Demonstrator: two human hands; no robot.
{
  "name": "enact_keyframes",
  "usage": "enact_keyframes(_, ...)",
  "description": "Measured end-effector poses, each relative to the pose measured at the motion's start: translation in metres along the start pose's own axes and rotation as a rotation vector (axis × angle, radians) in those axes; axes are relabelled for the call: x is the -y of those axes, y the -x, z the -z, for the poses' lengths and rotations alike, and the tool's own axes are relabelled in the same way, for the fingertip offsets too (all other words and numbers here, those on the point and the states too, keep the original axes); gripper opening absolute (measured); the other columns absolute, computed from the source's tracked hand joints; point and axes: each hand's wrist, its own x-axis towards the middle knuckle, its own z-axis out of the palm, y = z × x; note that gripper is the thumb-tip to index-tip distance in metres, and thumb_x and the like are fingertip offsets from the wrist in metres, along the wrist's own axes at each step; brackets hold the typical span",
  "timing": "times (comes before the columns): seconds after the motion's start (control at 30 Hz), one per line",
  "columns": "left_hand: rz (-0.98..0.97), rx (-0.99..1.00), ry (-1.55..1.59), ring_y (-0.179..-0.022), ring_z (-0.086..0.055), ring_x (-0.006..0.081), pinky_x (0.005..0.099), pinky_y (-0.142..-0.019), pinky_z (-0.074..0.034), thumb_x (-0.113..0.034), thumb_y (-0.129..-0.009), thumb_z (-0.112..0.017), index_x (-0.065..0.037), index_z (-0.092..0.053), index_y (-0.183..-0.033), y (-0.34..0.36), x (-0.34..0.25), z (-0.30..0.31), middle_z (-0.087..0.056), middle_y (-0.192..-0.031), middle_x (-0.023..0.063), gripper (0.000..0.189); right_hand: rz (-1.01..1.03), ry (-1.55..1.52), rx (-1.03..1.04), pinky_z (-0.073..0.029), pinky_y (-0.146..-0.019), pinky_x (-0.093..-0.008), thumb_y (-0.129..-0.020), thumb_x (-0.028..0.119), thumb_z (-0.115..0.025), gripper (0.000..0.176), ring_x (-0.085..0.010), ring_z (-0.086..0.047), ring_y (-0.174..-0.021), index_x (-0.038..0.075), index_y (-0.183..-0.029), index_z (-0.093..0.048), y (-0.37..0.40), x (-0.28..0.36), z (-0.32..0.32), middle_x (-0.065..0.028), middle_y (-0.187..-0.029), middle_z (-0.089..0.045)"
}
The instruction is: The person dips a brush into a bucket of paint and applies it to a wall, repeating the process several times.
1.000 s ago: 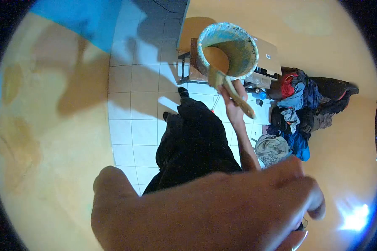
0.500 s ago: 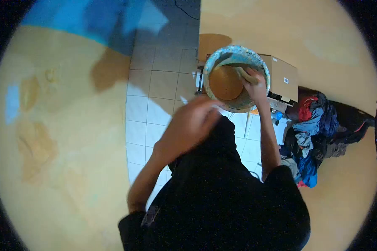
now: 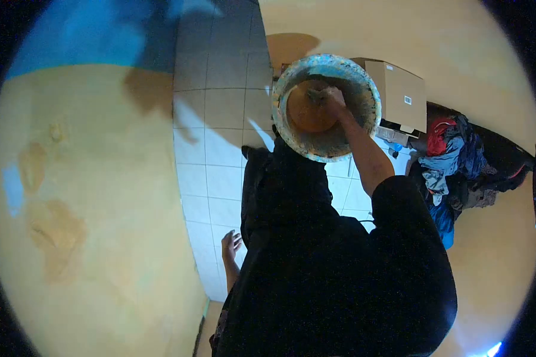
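My right hand (image 3: pixel 336 100) reaches inside a round paint-spattered bucket (image 3: pixel 370 119). Its fingers are closed on a dull greenish, rag-like piece (image 3: pixel 317 96), partly hidden by the hand. Below it in the bucket is an orange-brown surface (image 3: pixel 307 116), which looks like liquid. My left hand (image 3: pixel 232 243) hangs low beside my body, fingers loosely apart, holding nothing. It is nearest to my dark clothing, over the tiled floor.
A yellow wall with peeling patches (image 3: pixel 59 232) and a blue upper band rises on the left. Right of the bucket stands a cardboard box (image 3: pixel 404 95). Piled clothes (image 3: pixel 449 157) lie further right. White floor tiles (image 3: pixel 223 181) run between.
My left hand has dropped from near the bucket to my side. My right hand has moved left and deeper over the orange-brown surface with the greenish piece. The view has shifted slightly.
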Motion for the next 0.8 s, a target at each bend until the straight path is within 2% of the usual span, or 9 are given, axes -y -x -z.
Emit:
enact_keyframes(0.07, -0.074, 0.047, 0.043, -0.096, -0.057, 0.0223, 0.0331, -0.076, -0.046, -0.036, -0.089, -0.044, -0.012, -0.044, -0.126, 0.013, 0.011, -0.002, -0.057, -0.114, 0.0115, 0.044, -0.025, -0.075, 0.001, -0.048, -0.080, -0.0344, -0.085, 0.020, -0.052, 0.022, -0.0258, -0.063, -0.088, 0.009, -0.098, -0.067, 0.003, -0.010, -0.009, -0.0119, -0.097, -0.065)
enact_keyframes(0.13, -0.303, 0.064, -0.055, -0.099, -0.056, 0.0236, 0.0343, -0.079, -0.046, -0.037, -0.089, -0.044, -0.013, -0.044, -0.127, 0.017, 0.015, -0.007, -0.056, -0.115, 0.0125, 0.045, -0.040, -0.146, 0.002, -0.048, -0.080, -0.0345, -0.085, 0.019, -0.052, 0.023, -0.0254, -0.062, -0.089, 0.008, -0.098, -0.067, 0.004, -0.015, -0.017, -0.0122, -0.097, -0.065)
enact_keyframes(0.17, -0.106, 0.021, 0.112, -0.101, -0.055, 0.0238, 0.0347, -0.080, -0.045, -0.038, -0.090, -0.043, -0.014, -0.044, -0.127, 0.014, 0.001, -0.014, -0.055, -0.116, 0.0128, 0.044, -0.043, -0.187, 0.002, -0.048, -0.080, -0.0345, -0.085, 0.019, -0.051, 0.023, -0.0253, -0.062, -0.089, 0.008, -0.098, -0.067, 0.006, -0.016, -0.020, -0.0123, -0.097, -0.065)
enact_keyframes(0.27, -0.036, -0.002, 0.129, -0.098, -0.056, 0.0231, 0.0340, -0.080, -0.045, -0.037, -0.091, -0.041, -0.013, -0.045, -0.126, -0.005, -0.025, -0.029, -0.057, -0.114, 0.0116, 0.043, -0.049, -0.297, -0.002, -0.048, -0.080, -0.0347, -0.086, 0.018, -0.051, 0.024, -0.0248, -0.062, -0.090, 0.007, -0.098, -0.067, 0.011, -0.016, -0.027, -0.0127, -0.098, -0.065)
enact_keyframes(0.37, -0.078, -0.002, -0.010, -0.092, -0.057, 0.0218, 0.0347, -0.077, -0.045, -0.037, -0.092, -0.040, -0.013, -0.046, -0.125, -0.004, -0.064, -0.045, -0.059, -0.107, 0.0105, 0.042, -0.067, -0.362, -0.042, -0.048, -0.081, -0.0348, -0.086, 0.017, -0.050, 0.024, -0.0243, -0.062, -0.091, 0.006, -0.099, -0.067, 0.014, -0.022, -0.030, -0.0131, -0.098, -0.065)
enact_keyframes(0.47, -0.186, 0.012, -0.044, -0.094, -0.057, 0.0227, 0.0385, -0.080, -0.045, -0.037, -0.092, -0.040, -0.010, -0.046, -0.125, -0.002, -0.089, -0.051, -0.058, -0.108, 0.0121, 0.043, -0.149, -0.330, -0.137, -0.048, -0.081, -0.0349, -0.086, 0.017, -0.049, 0.025, -0.0238, -0.062, -0.091, 0.005, -0.099, -0.067, 0.014, -0.047, -0.043, -0.0135, -0.099, -0.065)
enact_keyframes(0.6, -0.222, -0.007, -0.065, -0.096, -0.056, 0.0239, 0.0406, -0.081, -0.044, -0.037, -0.092, -0.040, -0.009, -0.044, -0.125, -0.004, -0.098, -0.046, -0.057, -0.110, 0.0128, 0.044, -0.264, -0.233, -0.252, -0.047, -0.082, -0.0351, -0.086, 0.016, -0.048, 0.025, -0.0233, -0.062, -0.092, 0.004, -0.099, -0.067, 0.012, -0.085, -0.065, -0.0140, -0.099, -0.065)
enact_keyframes(0.67, -0.209, -0.020, -0.040, -0.098, -0.056, 0.0247, 0.0415, -0.082, -0.044, -0.037, -0.092, -0.040, -0.009, -0.043, -0.126, -0.004, -0.094, -0.043, -0.057, -0.111, 0.0131, 0.044, -0.060, -0.538, -0.083, -0.047, -0.084, -0.0355, -0.086, 0.014, -0.045, 0.028, -0.0208, -0.060, -0.096, -0.002, -0.099, -0.064, 0.011, -0.058, -0.051, -0.0145, -0.099, -0.065)
enact_keyframes(0.8, -0.140, -0.025, -0.026, -0.098, -0.056, 0.0245, 0.0403, -0.081, -0.044, -0.038, -0.092, -0.040, -0.011, -0.044, -0.126, -0.010, -0.063, -0.037, -0.057, -0.111, 0.0119, 0.043, -0.009, -0.617, -0.072, -0.047, -0.085, -0.0352, -0.086, 0.017, -0.049, 0.027, -0.0206, -0.059, -0.099, -0.003, -0.097, -0.063, 0.021, -0.005, -0.026, -0.0124, -0.096, -0.066)
